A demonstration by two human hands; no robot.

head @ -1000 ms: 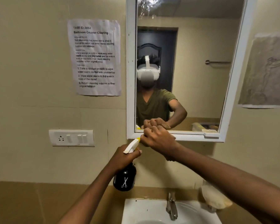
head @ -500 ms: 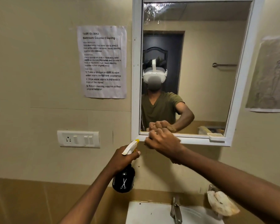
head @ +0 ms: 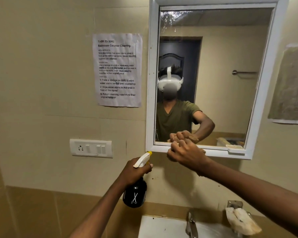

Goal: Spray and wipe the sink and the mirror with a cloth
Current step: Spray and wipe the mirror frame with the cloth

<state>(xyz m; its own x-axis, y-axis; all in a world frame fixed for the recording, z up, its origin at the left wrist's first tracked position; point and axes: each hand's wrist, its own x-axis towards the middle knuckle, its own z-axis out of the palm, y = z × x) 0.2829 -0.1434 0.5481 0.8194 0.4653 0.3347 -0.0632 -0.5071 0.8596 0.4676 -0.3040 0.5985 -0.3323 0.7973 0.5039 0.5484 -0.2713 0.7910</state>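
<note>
A brownish crumpled cloth is gripped in the closed right hand and pressed against the bottom edge of the white-framed rectangular wall mirror, near its lower left corner; only a scrap of the cloth is seen past the knuckles, and more of it is shown in the reflection. A black round-bodied spray bottle with a white trigger head and yellow nozzle tip is held by the neck in the left hand, fingers wrapped below the trigger, the nozzle pointed up at the mirror's lower left corner and the bottle hung well above the white ceramic sink at the picture's bottom edge. A chrome tap is seen at the sink's back edge, and a worn pale rag is draped on a metal wall holder just to its right. Wet streaks are visible at the top left corner of the glass. A printed paper notice is stuck to the beige wall left of the mirror, with a white switch plate below it.
</note>
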